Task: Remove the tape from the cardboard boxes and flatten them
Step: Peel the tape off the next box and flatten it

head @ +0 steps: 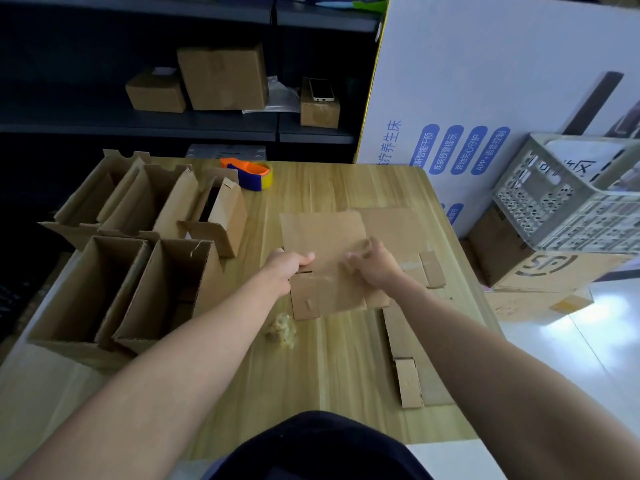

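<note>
A flattened brown cardboard box [323,237] lies in the middle of the wooden table [325,368]. My left hand [287,266] grips its left edge with the thumb on top. My right hand [375,263] has curled fingers on the box's right part; motion blur hides whether it pinches tape. A crumpled ball of removed tape [281,328] lies just in front of the box. More flattened cardboard [412,327] sits under and to the right. Several open boxes [138,258] stand on the table's left side.
A tape dispenser [254,174] sits at the table's far edge. Dark shelves behind hold closed boxes [221,77] and a phone [321,89]. To the right stand a large white carton [485,81], a grey plastic crate [568,199] and floor boxes [540,268].
</note>
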{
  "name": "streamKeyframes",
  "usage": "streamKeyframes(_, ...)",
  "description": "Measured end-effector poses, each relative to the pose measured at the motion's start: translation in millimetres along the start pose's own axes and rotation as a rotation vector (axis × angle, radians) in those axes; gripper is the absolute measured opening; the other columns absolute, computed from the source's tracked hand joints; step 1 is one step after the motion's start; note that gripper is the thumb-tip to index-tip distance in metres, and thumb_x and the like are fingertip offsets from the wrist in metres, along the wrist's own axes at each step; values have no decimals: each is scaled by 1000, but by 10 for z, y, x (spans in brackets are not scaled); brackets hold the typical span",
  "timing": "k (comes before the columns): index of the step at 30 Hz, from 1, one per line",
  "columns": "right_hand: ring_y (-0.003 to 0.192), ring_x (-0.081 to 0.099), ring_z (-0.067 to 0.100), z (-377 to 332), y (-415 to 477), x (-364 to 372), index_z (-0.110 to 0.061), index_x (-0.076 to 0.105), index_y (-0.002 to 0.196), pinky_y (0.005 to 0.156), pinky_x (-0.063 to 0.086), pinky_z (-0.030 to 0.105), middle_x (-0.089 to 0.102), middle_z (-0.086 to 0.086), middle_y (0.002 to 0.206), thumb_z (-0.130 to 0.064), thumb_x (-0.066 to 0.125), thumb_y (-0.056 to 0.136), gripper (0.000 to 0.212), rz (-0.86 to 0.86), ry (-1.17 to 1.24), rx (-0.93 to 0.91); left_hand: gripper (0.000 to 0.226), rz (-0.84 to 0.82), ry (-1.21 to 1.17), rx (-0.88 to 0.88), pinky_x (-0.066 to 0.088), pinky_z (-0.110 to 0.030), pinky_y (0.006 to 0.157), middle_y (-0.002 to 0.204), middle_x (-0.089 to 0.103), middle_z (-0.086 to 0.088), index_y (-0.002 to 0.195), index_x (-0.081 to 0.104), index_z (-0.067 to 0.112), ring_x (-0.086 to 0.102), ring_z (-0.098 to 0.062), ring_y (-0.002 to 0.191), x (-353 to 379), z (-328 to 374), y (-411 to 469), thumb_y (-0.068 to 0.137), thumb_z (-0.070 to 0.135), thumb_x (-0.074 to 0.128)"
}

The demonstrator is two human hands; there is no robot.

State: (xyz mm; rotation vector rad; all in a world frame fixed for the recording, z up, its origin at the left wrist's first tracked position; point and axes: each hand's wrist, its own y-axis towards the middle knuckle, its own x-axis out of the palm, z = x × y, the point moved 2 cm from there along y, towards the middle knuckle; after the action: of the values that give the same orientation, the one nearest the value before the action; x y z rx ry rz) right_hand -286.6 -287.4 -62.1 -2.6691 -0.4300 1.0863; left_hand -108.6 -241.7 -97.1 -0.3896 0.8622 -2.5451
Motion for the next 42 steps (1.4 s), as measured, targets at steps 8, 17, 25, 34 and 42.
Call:
streamKeyframes(8, 107, 58, 27, 544, -14, -340, -10, 46, 135, 91, 50, 38, 59, 12, 122, -17, 68, 86, 54, 89, 172, 195, 44, 18, 322, 9, 49, -43, 95, 115, 64, -14, 115, 54, 0, 62, -28, 104, 369, -290, 67, 78, 10, 75)
streamKeyframes(17, 108, 57, 27, 929, -84, -290, -11, 49, 131, 88, 45, 34, 60, 10, 120, -17, 62, 88, 44, 158, 32, 267, 62, -117, 606, -161, 51, -42, 90, 115, 63, -9, 128, 48, 9, 61, -26, 106, 554, -671, -77, 76, 22, 79)
streamKeyframes(25, 103, 56, 28, 946, 170, -480, -10, 52, 129, 81, 43, 30, 60, 13, 118, -14, 57, 90, 40, 160, 26, 246, 33, -206, 590, -180, 56, -39, 70, 108, 65, -12, 116, 56, 4, 62, -23, 92, 692, -659, -110, 85, 5, 67)
streamKeyframes(34, 106, 59, 31, 1709, -158, -979, -4, 55, 121, 88, 50, 34, 61, 15, 117, -21, 64, 86, 40, 137, -33, 441, 20, -315, 701, -189, 58, -37, 68, 96, 56, -13, 103, 52, -3, 61, -28, 87, 1476, -1044, -288, 87, 0, 63)
streamKeyframes(42, 112, 55, 32, 2255, -394, -890, -1, 50, 127, 92, 48, 37, 56, 18, 123, -7, 65, 84, 46, -23, -95, 500, 55, -119, 1012, -125, 58, -39, 73, 125, 52, -18, 126, 41, -2, 62, -36, 99, 1737, -1446, -430, 81, 6, 71)
